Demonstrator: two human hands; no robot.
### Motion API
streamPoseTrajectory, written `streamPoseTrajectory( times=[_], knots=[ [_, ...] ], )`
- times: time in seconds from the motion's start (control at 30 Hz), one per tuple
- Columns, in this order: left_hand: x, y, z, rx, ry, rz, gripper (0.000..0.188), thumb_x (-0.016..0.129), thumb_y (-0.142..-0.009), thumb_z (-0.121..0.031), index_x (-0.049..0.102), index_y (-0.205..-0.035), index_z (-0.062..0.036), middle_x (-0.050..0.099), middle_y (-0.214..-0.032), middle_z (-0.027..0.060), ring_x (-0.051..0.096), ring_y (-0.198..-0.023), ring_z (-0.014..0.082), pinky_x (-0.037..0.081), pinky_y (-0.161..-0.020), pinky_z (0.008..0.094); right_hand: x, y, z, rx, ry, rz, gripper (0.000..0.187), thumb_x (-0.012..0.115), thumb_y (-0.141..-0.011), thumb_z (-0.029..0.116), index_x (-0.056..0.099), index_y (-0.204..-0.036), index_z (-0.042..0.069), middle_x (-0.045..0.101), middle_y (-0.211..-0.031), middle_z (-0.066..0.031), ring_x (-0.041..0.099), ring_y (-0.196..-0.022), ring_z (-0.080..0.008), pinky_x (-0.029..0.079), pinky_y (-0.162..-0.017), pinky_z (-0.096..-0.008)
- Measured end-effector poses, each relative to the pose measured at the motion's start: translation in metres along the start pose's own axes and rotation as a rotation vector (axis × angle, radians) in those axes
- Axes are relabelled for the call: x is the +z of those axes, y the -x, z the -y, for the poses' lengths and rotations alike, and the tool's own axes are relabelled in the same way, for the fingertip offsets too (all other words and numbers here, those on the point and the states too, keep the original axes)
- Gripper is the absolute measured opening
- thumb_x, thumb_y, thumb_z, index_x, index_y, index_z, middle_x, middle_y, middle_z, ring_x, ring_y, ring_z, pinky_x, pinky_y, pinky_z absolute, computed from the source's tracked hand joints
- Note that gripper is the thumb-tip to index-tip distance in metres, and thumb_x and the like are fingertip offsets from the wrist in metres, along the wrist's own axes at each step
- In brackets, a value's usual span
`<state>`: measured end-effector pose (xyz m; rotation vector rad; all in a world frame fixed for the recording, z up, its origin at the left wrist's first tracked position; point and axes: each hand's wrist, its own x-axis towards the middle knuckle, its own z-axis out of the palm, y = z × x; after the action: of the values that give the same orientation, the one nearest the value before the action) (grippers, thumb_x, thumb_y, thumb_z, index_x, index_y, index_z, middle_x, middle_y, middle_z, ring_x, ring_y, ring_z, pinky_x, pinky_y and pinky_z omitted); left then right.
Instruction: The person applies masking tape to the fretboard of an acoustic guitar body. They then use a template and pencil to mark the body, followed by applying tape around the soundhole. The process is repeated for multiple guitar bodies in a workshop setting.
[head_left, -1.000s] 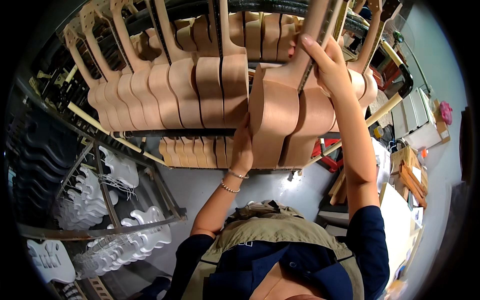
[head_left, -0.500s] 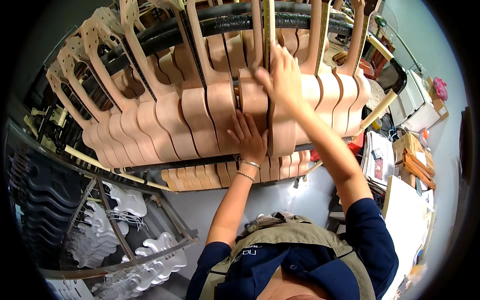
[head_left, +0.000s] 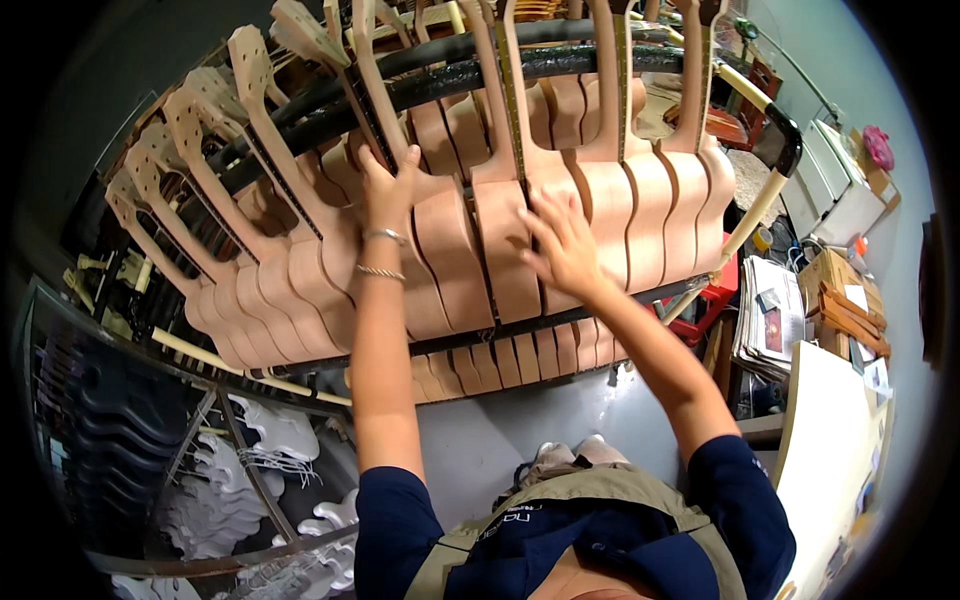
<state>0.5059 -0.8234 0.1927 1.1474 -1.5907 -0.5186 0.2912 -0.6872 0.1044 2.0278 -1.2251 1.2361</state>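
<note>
Unfinished bare-wood guitars stand side by side on edge in a rack, their necks pointing away from me. My left hand [head_left: 386,195], with two bracelets at its wrist, reaches to the base of one guitar neck [head_left: 370,80]. Its thumb is on the right of the neck and its fingers on the left, curling round the base; the fingertips are partly hidden. My right hand [head_left: 565,245] is over the pale side of a guitar body [head_left: 507,225] right of centre. Its fingers are spread and hold nothing; whether the palm touches the wood I cannot tell.
Black padded rails [head_left: 520,65] cross behind the bodies. More bodies hang on a lower tier [head_left: 490,365]. At lower left, a metal-framed rack [head_left: 285,520] holds dark and white guitar bodies. To the right are stacked papers [head_left: 770,320], a cardboard box [head_left: 840,280] and a cream board [head_left: 825,430].
My left hand has moved from the front of a body up and left to a neck base. My right hand has come down nearer me from beside a neck. The view has shifted slightly.
</note>
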Motion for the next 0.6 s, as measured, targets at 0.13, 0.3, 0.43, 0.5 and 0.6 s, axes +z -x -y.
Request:
streamPoseTrajectory(
  times=[0.13, 0.3, 0.43, 0.5, 0.6],
  knots=[
    [-0.014, -0.037, 0.034, 0.023, 0.393, 0.275, 0.040, 0.069, -0.083, -0.028, 0.064, -0.093, 0.0096, 0.068, -0.087, 0.0129, 0.065, -0.079, 0.0178, 0.050, -0.072, 0.0288, -0.030, 0.071, 0.062, 0.112, -0.212, 0.091, 0.050, 0.068, -0.073, 0.010, 0.054, -0.121, 0.009, 0.046, -0.131, -0.0151, 0.046, -0.120, -0.0351, 0.038, -0.102, -0.0496],
    [-0.032, 0.041, -0.009, 0.174, 0.248, 0.179, 0.037, 0.062, -0.088, -0.028, 0.062, -0.087, 0.0092, 0.067, -0.085, 0.0102, 0.063, -0.078, 0.0159, 0.049, -0.075, 0.0272, -0.085, 0.162, 0.100, 0.383, -0.250, 0.196, 0.047, 0.069, -0.069, 0.002, 0.058, -0.114, 0.010, 0.050, -0.124, -0.0137, 0.051, -0.113, -0.0346, 0.044, -0.092, -0.0425],
    [-0.109, 0.135, -0.078, 0.410, 0.167, 0.116, 0.044, 0.060, -0.089, -0.036, 0.056, -0.092, 0.0068, 0.061, -0.090, 0.0098, 0.058, -0.090, 0.0199, 0.045, -0.084, 0.0305, -0.122, 0.186, 0.113, 0.533, -0.272, 0.146, 0.040, 0.068, -0.070, 0.000, 0.061, -0.108, 0.010, 0.052, -0.121, -0.0128, 0.052, -0.110, -0.0338, 0.045, -0.089, -0.0402],
    [-0.136, 0.177, -0.120, 0.360, 0.280, 0.084, 0.052, 0.061, -0.087, -0.043, 0.051, -0.100, 0.0065, 0.057, -0.097, 0.0128, 0.057, -0.097, 0.0247, 0.044, -0.088, 0.0348, -0.153, 0.175, 0.116, 0.549, -0.255, 0.091, 0.037, 0.067, -0.072, -0.001, 0.061, -0.106, 0.009, 0.054, -0.118, -0.0127, 0.052, -0.110, -0.0335, 0.045, -0.089, -0.0403],
    [-0.141, 0.227, -0.166, 0.384, 0.346, 0.064, 0.063, 0.063, -0.083, -0.050, 0.047, -0.104, 0.0073, 0.053, -0.097, 0.0142, 0.056, -0.102, 0.0308, 0.042, -0.093, 0.0401, -0.202, 0.141, 0.127, 0.427, -0.349, -0.012, 0.036, 0.067, -0.072, 0.003, 0.061, -0.107, 0.007, 0.055, -0.118, -0.0133, 0.052, -0.111, -0.0336, 0.043, -0.091, -0.0434]
  ],
)
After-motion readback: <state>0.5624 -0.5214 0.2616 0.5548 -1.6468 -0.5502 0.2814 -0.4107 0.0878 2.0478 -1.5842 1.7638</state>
